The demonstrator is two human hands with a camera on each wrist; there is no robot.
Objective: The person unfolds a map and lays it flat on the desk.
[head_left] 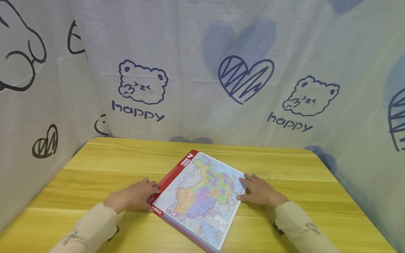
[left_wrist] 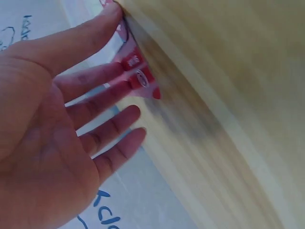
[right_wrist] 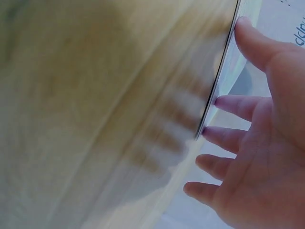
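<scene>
A flat box [head_left: 202, 196] with a coloured map on its top and a red strip down its left side lies turned at an angle on the wooden table. At its red side is my left hand [head_left: 136, 195], thumb and first fingertips touching the edge. The left wrist view has the red corner of the box [left_wrist: 138, 71] at those fingertips, the other fingers spread loosely beyond it. My right hand [head_left: 261, 189] touches the opposite edge with extended fingertips. In the right wrist view, thumb and two fingers meet the box's thin side [right_wrist: 221, 76].
The yellow wood-grain table [head_left: 104, 161] extends around the box on all sides. Behind it hangs a white cloth [head_left: 196, 105] printed with hearts, bears and the word "happy". More cloth hangs along the left and right sides.
</scene>
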